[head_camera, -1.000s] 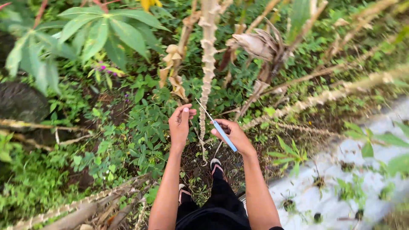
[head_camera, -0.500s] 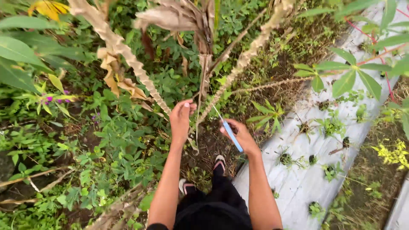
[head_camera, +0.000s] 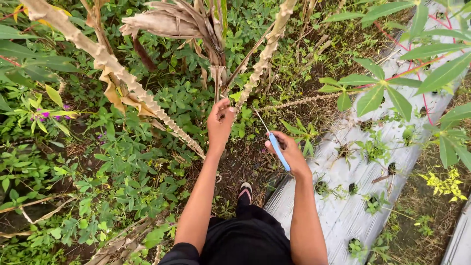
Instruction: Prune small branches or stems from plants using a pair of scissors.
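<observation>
- Green weeds and bare soil cover the ground, with a strip of pale plastic mulch running up the right side, small plants growing through its holes.
- Knobbly pale stems lean across the upper view; one thick stem slants from upper left down toward the middle, and another stem rises to the top edge.
- The left hand is stretched forward on a nearly straight arm, back of the hand up, fingers curled round a thin stalk below a bunch of dried brown leaves.
- The right hand is lower and to the right, arm also extended, fist closed around the light-blue handle of a small knife.
- The knife's long axis runs diagonally: the handle end points down and right past the wrist, and the thin blade points up and left toward the left hand, its tip stopping short of it.
- A sandalled foot stands on the soil between the two forearms.
</observation>
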